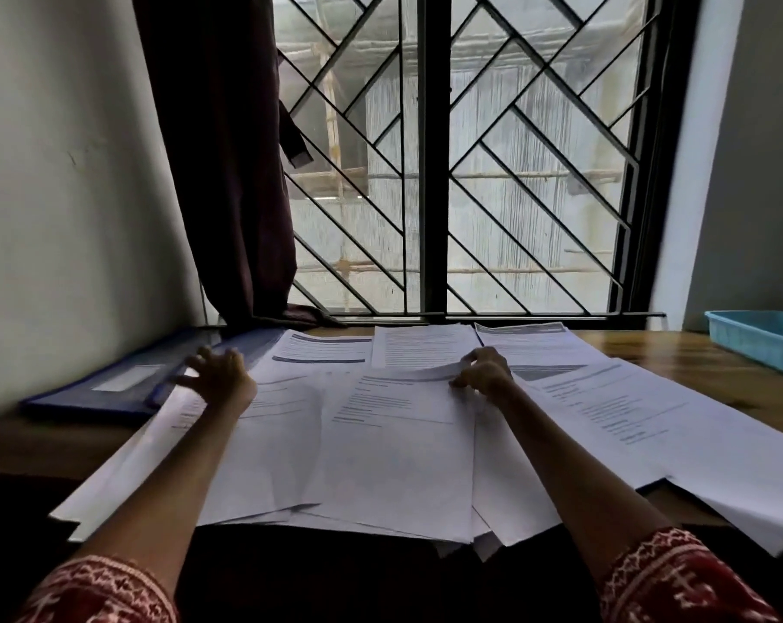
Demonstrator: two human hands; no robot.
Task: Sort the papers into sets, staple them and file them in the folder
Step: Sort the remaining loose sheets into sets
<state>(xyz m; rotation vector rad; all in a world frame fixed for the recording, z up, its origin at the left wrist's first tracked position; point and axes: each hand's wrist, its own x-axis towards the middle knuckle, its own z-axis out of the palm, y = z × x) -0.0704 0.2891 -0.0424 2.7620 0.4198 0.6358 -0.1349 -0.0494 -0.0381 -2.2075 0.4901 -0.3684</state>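
Overlapping, many papers (394,451), one folder (111,388), one tray (758,339).

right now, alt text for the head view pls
A person's right hand pinches the top edge of a printed sheet among papers spread over a wooden desk, while the left hand reaches, fingers spread, toward a blue folder. A barred window is behind.

White printed paper sheets (394,447) carry grey and dark text lines; two far sheets show blue-grey header bands. Flat dark-blue plastic folder (106,393) bears a pale rectangular label. Short fabric sleeves (677,582) are red with a white geometric motif. Rectangular plastic tray (758,341) is light blue. Hanging cloth curtain (219,164) is dark maroon. Metal window grille (425,173) is black, in diagonal lines. Wooden tabletop (695,357) is brown.
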